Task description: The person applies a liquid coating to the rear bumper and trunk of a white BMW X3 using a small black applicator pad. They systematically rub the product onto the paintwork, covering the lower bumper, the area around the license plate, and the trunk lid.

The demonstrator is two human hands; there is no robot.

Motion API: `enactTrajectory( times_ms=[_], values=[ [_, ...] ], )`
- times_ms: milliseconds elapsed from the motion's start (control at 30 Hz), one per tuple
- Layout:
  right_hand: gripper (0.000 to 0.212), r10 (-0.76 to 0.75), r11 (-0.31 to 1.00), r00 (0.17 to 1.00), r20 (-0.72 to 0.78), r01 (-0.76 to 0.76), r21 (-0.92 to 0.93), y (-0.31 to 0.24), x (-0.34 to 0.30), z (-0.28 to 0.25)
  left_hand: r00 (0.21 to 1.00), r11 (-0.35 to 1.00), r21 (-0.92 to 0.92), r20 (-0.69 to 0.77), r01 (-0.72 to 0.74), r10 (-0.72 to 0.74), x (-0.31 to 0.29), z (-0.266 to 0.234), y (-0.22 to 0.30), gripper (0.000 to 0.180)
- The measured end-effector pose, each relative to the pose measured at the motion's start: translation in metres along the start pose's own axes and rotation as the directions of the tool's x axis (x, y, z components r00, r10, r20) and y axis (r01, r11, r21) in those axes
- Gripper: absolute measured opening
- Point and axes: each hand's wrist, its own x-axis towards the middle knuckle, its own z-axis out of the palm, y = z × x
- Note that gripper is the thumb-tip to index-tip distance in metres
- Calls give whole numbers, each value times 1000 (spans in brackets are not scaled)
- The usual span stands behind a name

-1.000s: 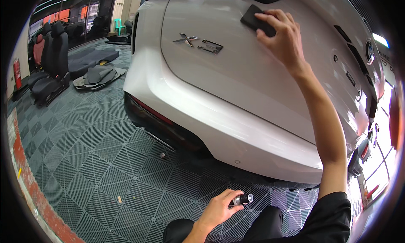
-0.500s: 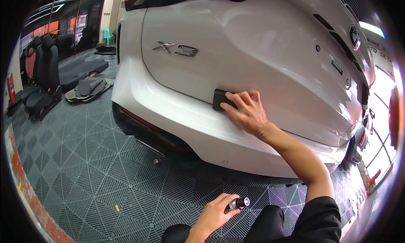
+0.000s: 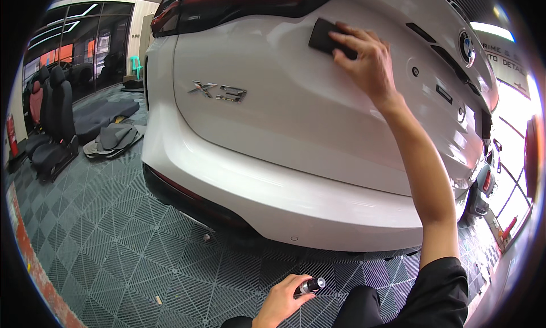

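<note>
Nearest you, low over the grey grid floor (image 3: 114, 254), your left hand (image 3: 282, 303) is curled around a small dark bottle with a silver cap (image 3: 311, 286), held idle just off the tiles. Farther up, your right hand (image 3: 369, 63) presses a dark applicator pad (image 3: 325, 35) flat against the white tailgate (image 3: 296, 112), high on the panel just under the tail light strip (image 3: 244, 1). No visible line separates treated paint from untreated, so you cannot tell how much is covered; judging by the pad's spot, the bumper (image 3: 296, 205) may remain. Removed car seats (image 3: 54, 123) stand far left.
</note>
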Motion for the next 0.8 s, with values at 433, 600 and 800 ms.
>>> enactTrajectory(
  times_ms=[433,600,800],
  values=[
    [34,147,979,989,-24,-149,-140,55,34,-16,995,991,-93,-14,98,-99,3,-12,16,44],
    [35,181,980,983,37,-177,-94,63,23,-34,1000,1000,14,2,14,-14,6,-3,-6,45],
    [38,40,998,994,104,-45,42,28,-26,-48,1000,1000,-4,-6,11,-11,6,-3,-2,46]
  ],
)
